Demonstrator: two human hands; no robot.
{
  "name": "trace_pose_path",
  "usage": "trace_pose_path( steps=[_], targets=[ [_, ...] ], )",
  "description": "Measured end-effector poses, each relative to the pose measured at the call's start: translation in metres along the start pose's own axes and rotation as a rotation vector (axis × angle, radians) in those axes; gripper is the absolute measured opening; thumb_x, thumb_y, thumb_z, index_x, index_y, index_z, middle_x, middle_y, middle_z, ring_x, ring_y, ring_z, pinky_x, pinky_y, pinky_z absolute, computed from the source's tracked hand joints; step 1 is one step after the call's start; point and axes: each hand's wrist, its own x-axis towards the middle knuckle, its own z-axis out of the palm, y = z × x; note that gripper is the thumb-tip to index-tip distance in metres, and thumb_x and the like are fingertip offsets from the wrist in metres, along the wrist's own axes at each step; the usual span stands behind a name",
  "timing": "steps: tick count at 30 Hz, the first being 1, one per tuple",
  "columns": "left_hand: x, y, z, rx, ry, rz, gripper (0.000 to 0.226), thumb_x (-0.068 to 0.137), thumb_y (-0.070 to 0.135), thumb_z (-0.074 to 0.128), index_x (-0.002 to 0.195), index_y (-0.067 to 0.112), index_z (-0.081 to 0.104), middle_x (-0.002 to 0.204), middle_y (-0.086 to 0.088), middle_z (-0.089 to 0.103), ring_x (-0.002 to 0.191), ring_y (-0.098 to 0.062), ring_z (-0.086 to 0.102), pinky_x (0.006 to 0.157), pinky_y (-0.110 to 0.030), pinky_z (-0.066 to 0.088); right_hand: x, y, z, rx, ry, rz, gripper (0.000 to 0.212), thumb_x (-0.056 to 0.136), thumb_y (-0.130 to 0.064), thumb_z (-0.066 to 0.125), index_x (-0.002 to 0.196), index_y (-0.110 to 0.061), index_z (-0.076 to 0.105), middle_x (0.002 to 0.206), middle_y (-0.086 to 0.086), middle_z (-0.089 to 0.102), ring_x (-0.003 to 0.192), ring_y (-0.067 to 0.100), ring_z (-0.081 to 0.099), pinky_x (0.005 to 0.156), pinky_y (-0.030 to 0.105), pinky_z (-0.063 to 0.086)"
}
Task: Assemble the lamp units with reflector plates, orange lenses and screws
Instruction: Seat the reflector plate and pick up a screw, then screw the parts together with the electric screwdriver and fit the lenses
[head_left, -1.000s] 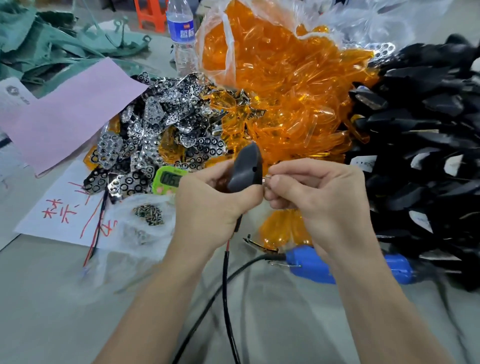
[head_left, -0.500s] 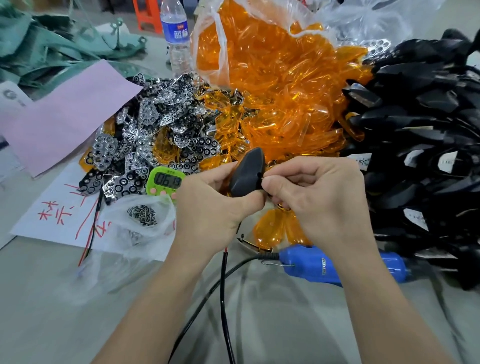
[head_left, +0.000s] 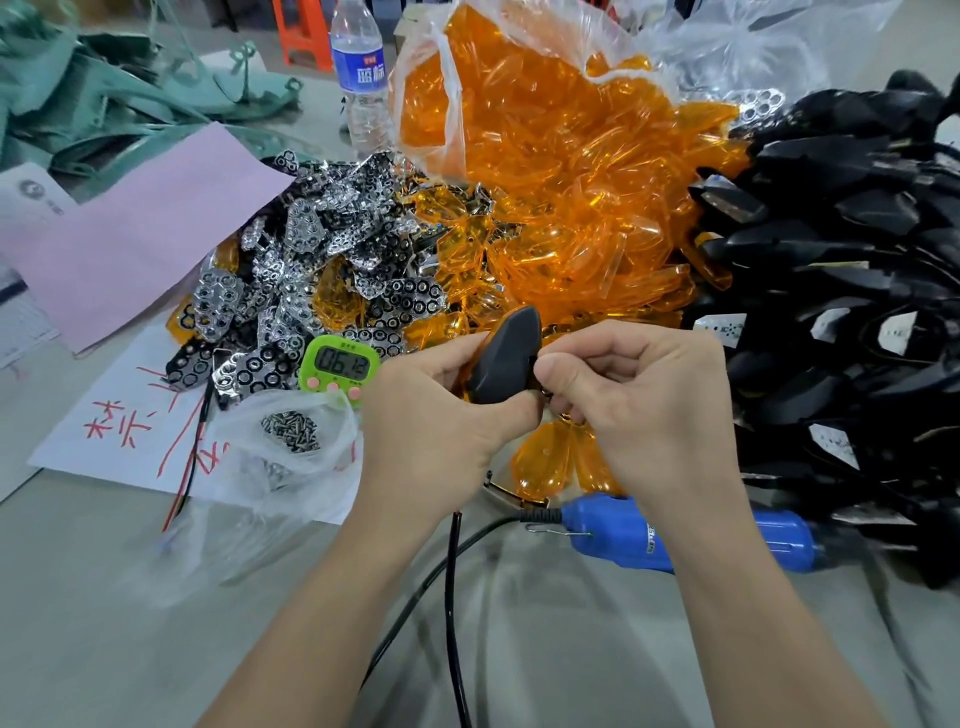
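My left hand (head_left: 436, 431) grips 1 lamp housing (head_left: 506, 358), right hand (head_left: 639, 405) pinches its edge, probably seating a screw; screwdriver (head_left: 675, 535) next

Both hands meet mid-frame, forearms reaching in from below.
Your left hand (head_left: 441, 415) curls round the black lamp housing (head_left: 506, 358); your right hand (head_left: 644, 410) pinches its edge, thumb against forefinger.

Reflector plates (head_left: 311, 270) are piled centre-left, lenses (head_left: 571, 208) heaped top centre, housings (head_left: 857, 260) stacked along the right edge, screws (head_left: 291, 431) bagged just below the plates.
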Motion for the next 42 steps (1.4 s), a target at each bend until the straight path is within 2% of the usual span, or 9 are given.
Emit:
trace_pose_path(
  steps=[4,12,19,23,26,28,31,37,42],
  targets=[
    [0.001,-0.002,0.002,-0.046,-0.015,-0.022,0.028,0.064,0.031,0.085,0.09,0.039,0.08,0.067,0.01,0.068,0.058,-0.002,0.054,0.052,-0.02,0.045,0.001,0.003,0.003,0.002,0.012,-0.004,0.011,0.086,-0.011,0.08,0.083,-0.022,0.079,0.067,-0.004,0.073,0.059,0.015,0.07,0.054,0.019,0.053],
    [-0.005,-0.009,0.002,0.014,-0.015,-0.058,0.028,0.066,0.038,0.083,0.093,0.04,0.079,0.065,0.011,0.067,0.057,-0.002,0.053,0.05,-0.021,0.042,0.003,0.014,0.005,-0.008,-0.018,0.095,0.012,0.082,-0.018,0.085,0.074,-0.023,0.078,0.061,-0.004,0.072,0.052,0.01,0.066,0.05,0.015,0.049],
    [-0.004,-0.01,-0.006,0.018,-0.137,-0.057,0.027,0.065,0.033,0.083,0.092,0.034,0.079,0.068,-0.002,0.067,0.059,-0.006,0.052,0.051,-0.028,0.042,0.014,0.017,-0.003,0.229,-0.375,0.61,0.022,0.081,-0.028,0.082,0.083,-0.012,0.067,0.064,0.003,0.058,0.052,0.011,0.048,0.046,0.021,0.038],
    [-0.006,-0.008,0.004,-0.181,-0.135,-0.188,0.027,0.06,0.029,0.086,0.086,0.025,0.082,0.063,-0.006,0.065,0.054,-0.015,0.057,0.054,-0.037,0.049,0.006,0.012,-0.004,0.261,-0.266,0.491,0.027,0.087,-0.032,0.076,0.088,-0.009,0.061,0.07,0.003,0.061,0.058,0.01,0.054,0.052,0.022,0.044],
    [-0.004,-0.007,0.006,-0.342,-0.096,-0.322,0.028,0.052,0.031,0.087,0.079,0.024,0.084,0.064,-0.003,0.069,0.056,-0.019,0.062,0.054,-0.032,0.055,0.002,0.008,-0.04,-0.107,-0.205,0.292,0.02,0.084,-0.034,0.078,0.087,-0.018,0.065,0.069,-0.002,0.065,0.061,0.01,0.058,0.062,0.027,0.049],
    [-0.002,-0.008,0.002,-0.42,-0.087,-0.391,0.019,0.058,0.02,0.089,0.076,0.019,0.084,0.065,-0.008,0.07,0.056,-0.02,0.063,0.052,-0.027,0.056,-0.005,0.011,-0.074,-0.682,-0.398,0.215,0.018,0.084,-0.023,0.077,0.09,-0.035,0.065,0.078,-0.011,0.066,0.071,0.002,0.061,0.064,0.02,0.05],
    [0.001,-0.01,0.0,-0.437,-0.058,-0.457,0.009,0.075,0.004,0.084,0.081,0.009,0.08,0.066,-0.008,0.07,0.055,-0.018,0.066,0.051,-0.023,0.053,-0.026,0.02,-0.093,-1.227,-0.718,0.312,0.052,0.079,-0.021,0.065,0.123,-0.046,0.05,0.11,-0.017,0.061,0.098,0.007,0.06,0.082,0.024,0.052],
    [0.011,-0.009,-0.011,-0.477,0.004,-0.471,0.005,0.088,0.0,0.073,0.086,0.004,0.074,0.069,-0.009,0.07,0.056,-0.017,0.065,0.049,-0.022,0.052,-0.066,0.05,-0.068,-1.438,-0.485,0.112,0.055,0.073,-0.016,0.063,0.109,-0.038,0.027,0.086,-0.01,0.04,0.085,0.015,0.05,0.075,0.029,0.029],
    [0.026,-0.006,-0.034,-0.445,0.058,-0.437,0.003,0.089,0.002,0.071,0.092,0.002,0.072,0.068,-0.007,0.069,0.052,-0.017,0.063,0.047,-0.021,0.051,-0.076,0.07,-0.077,-1.297,-0.323,0.053,0.061,0.055,0.002,0.068,0.094,-0.032,0.034,0.071,-0.01,0.042,0.066,0.019,0.041,0.07,0.032,0.031]
  ],
)
